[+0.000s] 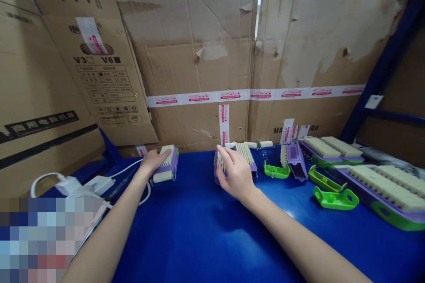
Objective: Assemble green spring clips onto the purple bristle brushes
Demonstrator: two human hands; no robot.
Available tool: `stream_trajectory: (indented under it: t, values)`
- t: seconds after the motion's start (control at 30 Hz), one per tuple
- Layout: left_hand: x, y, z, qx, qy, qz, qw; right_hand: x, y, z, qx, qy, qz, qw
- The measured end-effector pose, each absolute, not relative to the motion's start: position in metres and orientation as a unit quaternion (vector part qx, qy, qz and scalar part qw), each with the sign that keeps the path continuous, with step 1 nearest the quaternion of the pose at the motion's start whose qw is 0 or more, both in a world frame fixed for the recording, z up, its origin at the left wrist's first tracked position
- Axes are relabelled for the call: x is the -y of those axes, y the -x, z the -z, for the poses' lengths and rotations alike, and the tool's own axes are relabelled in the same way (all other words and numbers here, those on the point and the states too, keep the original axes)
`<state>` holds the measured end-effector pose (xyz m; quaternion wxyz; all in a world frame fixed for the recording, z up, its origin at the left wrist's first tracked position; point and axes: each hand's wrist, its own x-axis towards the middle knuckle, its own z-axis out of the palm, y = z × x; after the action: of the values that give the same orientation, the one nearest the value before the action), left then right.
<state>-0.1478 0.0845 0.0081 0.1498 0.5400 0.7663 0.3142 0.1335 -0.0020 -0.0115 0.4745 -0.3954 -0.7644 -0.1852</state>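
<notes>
My left hand [153, 161] is closed on the left edge of a purple brush head [172, 161] with cream bristles; a white roller [162, 176] lies at its near end. At the middle of the table, my right hand [235, 171] is over a second purple brush head [247, 154], its fingers apart and curved. The hand covers much of that piece, and whether it grips it is not clear. Behind it lie white rollers [265, 144]. To the right, a purple housing [295, 161] with bristles leans beside a green end cap [276, 171].
More green end caps [336, 199] lie at the right, near complete-looking purple and green brush units [381, 185]. White chargers with cables [99, 183] sit at the left, by a blurred-out patch. Cardboard sheets [199, 66] wall off the back of the blue table [199, 239].
</notes>
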Motion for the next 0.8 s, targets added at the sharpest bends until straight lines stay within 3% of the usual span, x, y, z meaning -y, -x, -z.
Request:
stream_trajectory:
  t: [0.23,0.37,0.8]
  values:
    - [-0.079,0.136,-0.007,-0.815,-0.565,-0.127,0.023,-0.001,-0.137,0.012,0.770,0.493,0.193,0.357]
    - [-0.080,0.144,-0.009,-0.819,-0.564,-0.102,0.016,-0.003,-0.139,0.014,0.739,0.566,0.204,0.302]
    - [-0.091,0.157,-0.006,-0.785,-0.610,-0.113,-0.010,-0.013,-0.160,0.010,0.649,0.707,0.144,0.240]
